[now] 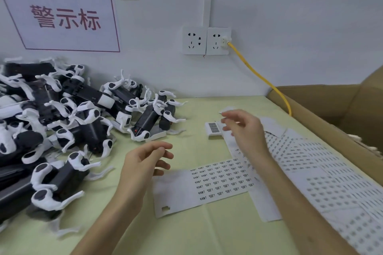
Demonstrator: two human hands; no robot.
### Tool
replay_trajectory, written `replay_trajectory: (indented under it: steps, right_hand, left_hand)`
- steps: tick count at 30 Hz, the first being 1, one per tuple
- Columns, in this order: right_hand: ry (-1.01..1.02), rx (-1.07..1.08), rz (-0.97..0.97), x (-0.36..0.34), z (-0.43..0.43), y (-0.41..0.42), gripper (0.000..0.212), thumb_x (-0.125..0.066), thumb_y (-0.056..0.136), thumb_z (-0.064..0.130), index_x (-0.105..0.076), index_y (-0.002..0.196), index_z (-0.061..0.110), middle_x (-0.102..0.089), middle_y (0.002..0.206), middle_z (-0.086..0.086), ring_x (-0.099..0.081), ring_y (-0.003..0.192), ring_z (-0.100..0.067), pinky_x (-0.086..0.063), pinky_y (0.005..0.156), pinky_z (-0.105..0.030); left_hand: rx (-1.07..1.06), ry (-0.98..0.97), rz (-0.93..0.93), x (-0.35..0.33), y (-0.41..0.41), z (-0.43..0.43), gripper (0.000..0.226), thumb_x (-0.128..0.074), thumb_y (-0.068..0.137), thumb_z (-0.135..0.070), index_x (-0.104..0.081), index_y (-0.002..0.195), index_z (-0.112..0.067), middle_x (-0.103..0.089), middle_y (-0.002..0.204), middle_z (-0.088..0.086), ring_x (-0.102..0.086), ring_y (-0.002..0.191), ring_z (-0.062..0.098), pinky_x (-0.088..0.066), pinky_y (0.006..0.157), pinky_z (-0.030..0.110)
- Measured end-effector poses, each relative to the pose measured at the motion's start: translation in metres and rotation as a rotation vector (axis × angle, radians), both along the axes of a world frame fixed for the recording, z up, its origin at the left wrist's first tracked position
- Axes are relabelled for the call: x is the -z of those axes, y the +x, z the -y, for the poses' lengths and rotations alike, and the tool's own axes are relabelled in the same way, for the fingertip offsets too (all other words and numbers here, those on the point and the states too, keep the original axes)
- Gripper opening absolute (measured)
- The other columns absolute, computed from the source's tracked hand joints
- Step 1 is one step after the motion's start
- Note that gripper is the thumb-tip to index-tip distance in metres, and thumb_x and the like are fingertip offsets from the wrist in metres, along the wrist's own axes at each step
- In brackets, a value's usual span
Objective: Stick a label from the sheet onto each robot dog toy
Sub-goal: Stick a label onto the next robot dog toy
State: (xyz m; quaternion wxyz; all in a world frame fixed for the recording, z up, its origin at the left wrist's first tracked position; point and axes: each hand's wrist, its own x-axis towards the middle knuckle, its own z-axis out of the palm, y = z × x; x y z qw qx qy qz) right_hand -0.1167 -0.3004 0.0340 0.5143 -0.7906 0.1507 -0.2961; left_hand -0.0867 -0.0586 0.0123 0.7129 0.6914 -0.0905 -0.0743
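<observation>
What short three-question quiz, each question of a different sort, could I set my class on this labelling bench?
1. True or false: the left hand holds a toy.
2. Multiple choice: the toy pile lies (A) to the left of the label sheet, (B) in the cardboard box, (C) on the sheet.
3. Fill in: the yellow cable is plugged into the ____ of the two wall sockets.

Key
1. False: its fingers are spread and hold nothing.
2. A
3. Right one. The left socket is free.
</observation>
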Motion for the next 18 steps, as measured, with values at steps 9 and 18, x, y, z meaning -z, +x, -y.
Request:
replay_trajectory:
  steps: [9,18]
  right_hand:
    - [-0.467,-0.228,-0.324,0.007,-0.068,0.078,0.044,-0.063,0.096,0.038,-0.055,0.135,0.018,-0.055,0.132,-0.004,-0.052,0.123,-0.022,-0.043,0.104,-0.043]
    - [0.071,-0.220,-0.126,0.000,-0.059,0.083,0.024,-0.053,0.104,0.026,-0.062,0.083,0.018,-0.069,0.107,-0.008,-0.068,0.104,-0.026,-0.057,0.084,-0.040]
  left_hand:
    - [-0.010,-0.001,-0.012,0.000,0.000,0.002,0.026,-0.055,0.102,-0.003,-0.078,0.094,-0.011,-0.073,0.076,0.001,-0.063,0.061,0.015,-0.047,0.065,0.031]
    - [0.004,-0.130,-0.194,-0.002,0.005,-0.003,0.025,-0.052,0.104,-0.005,-0.077,0.104,-0.009,-0.079,0.094,0.007,-0.072,0.075,0.017,-0.058,0.069,0.025]
